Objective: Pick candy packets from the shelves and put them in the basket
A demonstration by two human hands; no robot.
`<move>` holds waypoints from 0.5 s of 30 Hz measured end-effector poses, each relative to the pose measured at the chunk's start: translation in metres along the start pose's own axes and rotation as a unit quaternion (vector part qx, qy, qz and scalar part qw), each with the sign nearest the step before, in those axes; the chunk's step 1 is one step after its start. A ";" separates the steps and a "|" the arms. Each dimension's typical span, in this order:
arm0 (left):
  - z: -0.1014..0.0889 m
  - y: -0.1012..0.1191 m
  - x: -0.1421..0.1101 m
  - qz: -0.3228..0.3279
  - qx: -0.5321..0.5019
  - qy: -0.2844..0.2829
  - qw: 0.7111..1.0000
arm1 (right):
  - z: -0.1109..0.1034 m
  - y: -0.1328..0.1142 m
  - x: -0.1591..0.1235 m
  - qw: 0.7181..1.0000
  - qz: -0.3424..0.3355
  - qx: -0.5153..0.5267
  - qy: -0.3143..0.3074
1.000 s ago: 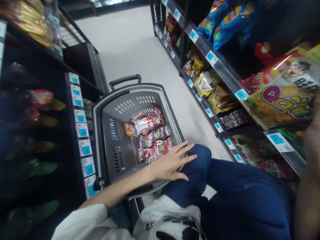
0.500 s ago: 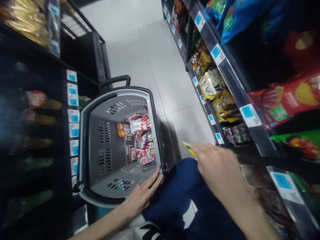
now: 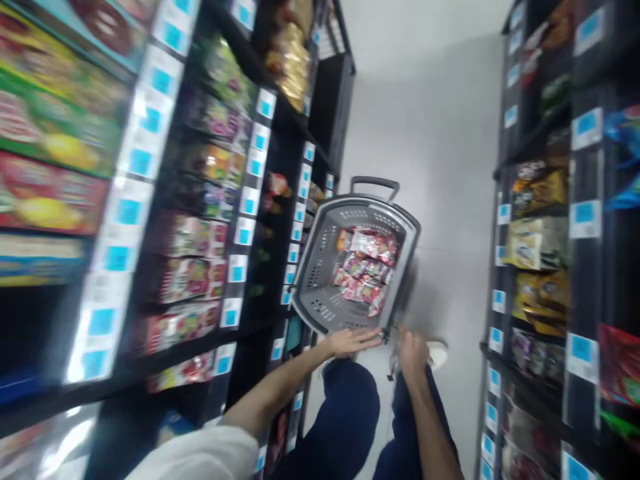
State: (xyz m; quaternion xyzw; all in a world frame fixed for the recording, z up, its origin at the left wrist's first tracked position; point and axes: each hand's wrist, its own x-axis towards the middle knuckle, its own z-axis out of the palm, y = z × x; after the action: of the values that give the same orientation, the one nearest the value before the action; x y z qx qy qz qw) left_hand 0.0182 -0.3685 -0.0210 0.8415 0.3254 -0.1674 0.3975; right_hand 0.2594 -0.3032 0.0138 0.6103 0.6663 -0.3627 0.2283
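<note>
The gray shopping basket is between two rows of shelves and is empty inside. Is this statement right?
Not completely: the gray shopping basket is not empty; the head view shows several snack packets inside. It is between two rows of shelves.

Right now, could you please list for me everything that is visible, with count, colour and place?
basket: 1, grey, dark rim, centre, between the shelves
handle: 1, dark, basket's far end
packets: several, mostly red and purple, in the basket
shelves: 2 rows, black, left and right
tags: many, white and blue, shelf edges
shelf packs: many, mixed colours, both sides
floor: 1, pale grey, between shelves
shoe: 1, white, by the right hand
sleeve: 1, white, bottom left
trousers: 1 pair, dark blue, bottom
left hand: 1, bare, at basket's near rim
right hand: 1, bare, near basket's near right corner, blurred
</note>
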 end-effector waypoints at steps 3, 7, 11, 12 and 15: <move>-0.016 0.011 -0.001 -0.026 -0.007 -0.003 1.000 | 0.019 -0.013 -0.036 0.999 -0.036 0.030 0.018; -0.038 0.057 0.001 -0.113 -0.061 0.024 0.991 | 0.038 0.012 -0.091 0.991 -0.061 0.109 0.053; -0.069 0.117 0.005 -0.142 -0.173 0.055 0.973 | 0.023 0.043 -0.120 0.969 -0.144 0.192 0.064; -0.078 0.131 0.006 -0.136 -0.212 0.048 0.967 | 0.012 0.047 -0.126 0.960 -0.169 0.216 0.057; -0.112 0.169 0.005 -0.174 -0.301 -0.017 0.938 | -0.035 0.051 -0.148 0.939 -0.209 0.271 0.036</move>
State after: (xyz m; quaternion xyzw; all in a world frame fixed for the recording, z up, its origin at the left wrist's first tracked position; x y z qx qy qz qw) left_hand 0.1402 -0.3594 0.1410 0.6100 0.4950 -0.1422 0.6022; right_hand 0.3360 -0.3726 0.1360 0.5086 0.6634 -0.5465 -0.0510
